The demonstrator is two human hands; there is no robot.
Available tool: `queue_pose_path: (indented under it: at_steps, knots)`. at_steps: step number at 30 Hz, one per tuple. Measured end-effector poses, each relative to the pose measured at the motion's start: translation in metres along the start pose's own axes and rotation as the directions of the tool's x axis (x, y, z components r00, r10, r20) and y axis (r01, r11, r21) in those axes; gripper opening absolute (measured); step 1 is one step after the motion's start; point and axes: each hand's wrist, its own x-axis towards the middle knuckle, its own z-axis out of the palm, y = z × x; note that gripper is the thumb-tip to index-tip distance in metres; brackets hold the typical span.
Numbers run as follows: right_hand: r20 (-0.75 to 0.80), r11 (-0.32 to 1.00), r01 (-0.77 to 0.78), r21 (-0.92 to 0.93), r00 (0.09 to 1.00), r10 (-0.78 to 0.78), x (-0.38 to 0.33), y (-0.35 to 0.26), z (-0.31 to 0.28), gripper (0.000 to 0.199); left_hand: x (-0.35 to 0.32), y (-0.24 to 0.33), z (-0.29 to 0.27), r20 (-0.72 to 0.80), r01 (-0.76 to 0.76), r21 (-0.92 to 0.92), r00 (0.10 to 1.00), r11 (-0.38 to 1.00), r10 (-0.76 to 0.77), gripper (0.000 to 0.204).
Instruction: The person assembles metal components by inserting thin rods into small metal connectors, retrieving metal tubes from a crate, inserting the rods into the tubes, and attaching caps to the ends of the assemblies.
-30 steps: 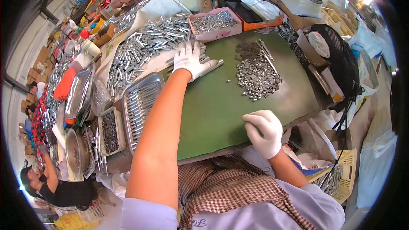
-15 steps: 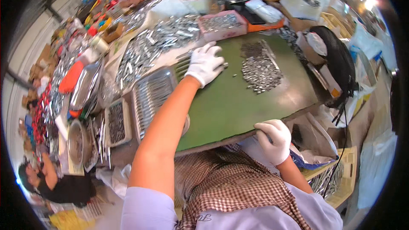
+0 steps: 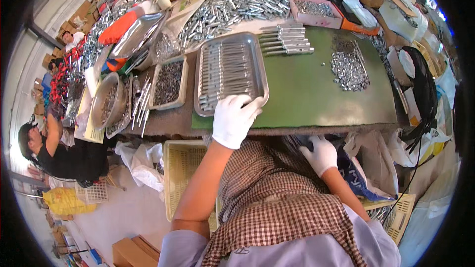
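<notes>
My white-gloved left hand (image 3: pixel 235 121) is at the near edge of a metal tray (image 3: pixel 265 71), its fingers bent over the rim near the right corner. Rows of thin metal rods (image 3: pixel 230 64) lie in the tray. My right hand (image 3: pixel 320 154), also gloved, is just below the table's front edge by my checked apron (image 3: pixel 282 212). Its fingers curl, and whatever they may hold is hidden. On the green mat (image 3: pixel 307 94), several rods with thick silver sleeves (image 3: pixel 289 38) lie side by side beyond the tray. A pile of small shiny metal pieces (image 3: pixel 349 70) lies farther right.
Loose metal tubes (image 3: pixel 237 10) are heaped at the back, beside a pink box (image 3: pixel 316 14) of small parts. Left of the tray are a bin of dark pins (image 3: pixel 168 83) and a metal bowl (image 3: pixel 108 101). A yellow crate (image 3: pixel 180 178) stands below. Another person (image 3: pixel 64 153) sits far left.
My left hand has come back from the sleeved rods to the tray's near rim, uncovering them. My right hand has dropped from the table edge to just below it. The view has shifted.
</notes>
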Motion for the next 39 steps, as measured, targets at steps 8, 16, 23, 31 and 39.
queue_pose_path:
  at_steps: [8, 16, 23, 31, 39]
  knots:
    - [0.016, 0.961, 0.157, -0.229, 0.987, -0.157, 0.015, -0.007, 0.037, 0.024, -0.021, 0.014, -0.011, -0.272, -0.034, 0.139, 0.96, 0.99, 0.071, 0.028]
    - [0.005, 0.995, 0.077, 0.067, 0.997, -0.077, 0.007, -0.017, 0.017, 0.019, -0.086, 0.07, 0.124, 0.625, 0.375, -0.05, 0.734, 0.926, -0.264, 0.053]
    - [-0.563, 0.958, 0.141, 0.251, 0.826, 0.026, -0.066, 0.026, -0.034, 0.012, -0.039, 0.092, 0.16, 0.304, 0.24, -0.395, 0.945, 0.887, -0.12, 0.027]
    - [-0.56, 0.574, -0.761, 0.304, 0.344, 0.753, -0.281, 0.204, -0.056, 0.02, -0.011, 0.176, 0.151, 0.356, -0.026, -0.475, 0.908, 0.88, 0.219, 0.06]
    - [0.26, 0.093, -0.967, -0.238, 0.029, 0.965, -0.44, 0.259, -0.011, 0.046, -0.015, 0.181, 0.121, 0.401, -0.04, -0.603, 0.848, 0.797, 0.346, 0.053]
